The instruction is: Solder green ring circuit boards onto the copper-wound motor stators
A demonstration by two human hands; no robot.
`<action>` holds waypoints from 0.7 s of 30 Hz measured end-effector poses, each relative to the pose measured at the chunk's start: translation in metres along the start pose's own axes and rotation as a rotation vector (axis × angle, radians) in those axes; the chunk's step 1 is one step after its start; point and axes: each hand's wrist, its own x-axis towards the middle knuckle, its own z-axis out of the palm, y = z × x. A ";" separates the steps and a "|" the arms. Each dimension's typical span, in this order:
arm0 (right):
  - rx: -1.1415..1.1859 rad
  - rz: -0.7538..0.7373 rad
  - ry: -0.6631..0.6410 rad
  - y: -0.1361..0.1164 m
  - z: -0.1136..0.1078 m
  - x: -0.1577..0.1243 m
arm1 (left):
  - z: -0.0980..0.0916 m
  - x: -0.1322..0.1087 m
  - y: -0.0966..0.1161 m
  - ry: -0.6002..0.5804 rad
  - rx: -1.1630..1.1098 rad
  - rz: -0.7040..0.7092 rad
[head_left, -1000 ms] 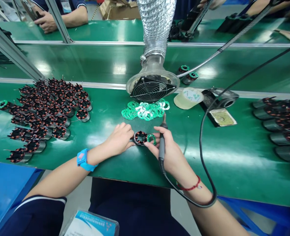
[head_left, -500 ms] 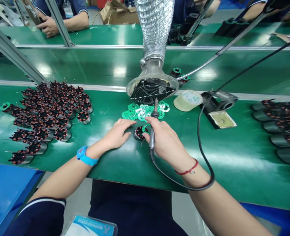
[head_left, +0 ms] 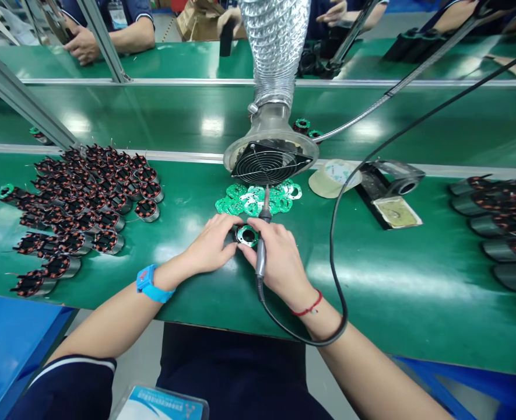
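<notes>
Thumb and index of the left hand (head_left: 209, 246) close on the left side of a stator (head_left: 248, 235), which stands on the bench (head_left: 393, 274) directly in front of the body. A green ring (head_left: 241, 238) lies over its top; full seating cannot be judged. Right hand (head_left: 280, 259) is doubly occupied: thumb and index touch the ring from the right, and an iron (head_left: 261, 256) is gripped along the same hand, tip pointing away from the body. Tip overlaps the ring pile (head_left: 258, 201) in view; contact cannot be told. Blue band (head_left: 154, 284) on left wrist, red bracelet (head_left: 308, 303) on right. Cable (head_left: 334, 233) loops from the iron over the right forearm, then up to the right. Fan hood (head_left: 265, 165) hangs just beyond the pile, below a foil duct (head_left: 275, 52). Right of the hood: tape roll (head_left: 332, 178), then iron stand (head_left: 397, 178) with sponge (head_left: 397, 211). Left stators (head_left: 87, 186) stand massed; right stators (head_left: 502, 216) lie at the far edge. Across the bench, a co-worker's hand (head_left: 85, 45), partly behind a metal post (head_left: 102, 41).
</notes>
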 end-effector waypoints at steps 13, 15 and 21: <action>0.277 0.101 0.285 0.020 0.016 -0.017 | 0.015 0.007 0.014 0.026 0.039 0.023; 0.287 0.118 0.297 0.021 0.018 -0.019 | 0.013 0.008 0.013 0.005 0.025 0.025; 0.375 0.139 0.230 0.025 0.023 -0.022 | 0.017 0.013 0.013 0.047 0.013 0.043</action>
